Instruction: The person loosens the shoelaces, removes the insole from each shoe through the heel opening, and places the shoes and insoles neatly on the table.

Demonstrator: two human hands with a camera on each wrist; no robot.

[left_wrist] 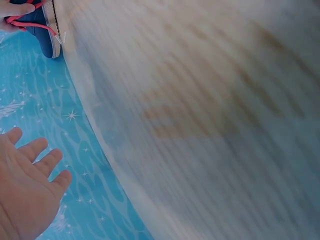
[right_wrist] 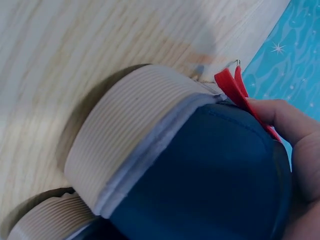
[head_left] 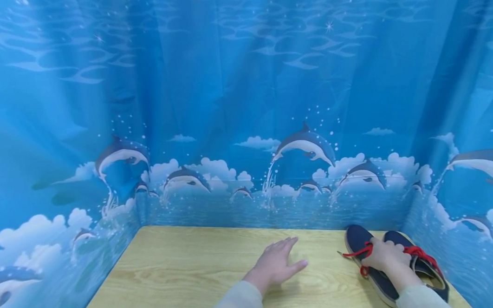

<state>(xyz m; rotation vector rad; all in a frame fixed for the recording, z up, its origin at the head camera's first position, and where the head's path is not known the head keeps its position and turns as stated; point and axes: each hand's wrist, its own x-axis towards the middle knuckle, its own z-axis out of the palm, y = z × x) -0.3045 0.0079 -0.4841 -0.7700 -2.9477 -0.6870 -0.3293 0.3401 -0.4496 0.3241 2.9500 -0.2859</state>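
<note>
My right hand (head_left: pixel 387 259) grips a dark navy lace-up shoe (head_left: pixel 357 236) at the right end of the wooden table. In the right wrist view the thumb lies by the red lace (right_wrist: pixel 233 90), near the blue heel and ribbed pale sole (right_wrist: pixel 135 132); the other fingers are mostly hidden. A matching shoe (head_left: pixel 394 237) with red laces (head_left: pixel 421 252) sits to its right, partly covered by the hand and forearm. My left hand (head_left: pixel 275 263) holds nothing, its fingers extended and thumb apart, over the middle of the table. The left wrist view shows its palm (left_wrist: pixel 27 200).
The light wood-grain table (head_left: pixel 185 264) runs up to a blue curtain (head_left: pixel 244 103) printed with dolphins and clouds, which encloses the back and both sides. Both shoes stand close to the right-hand curtain.
</note>
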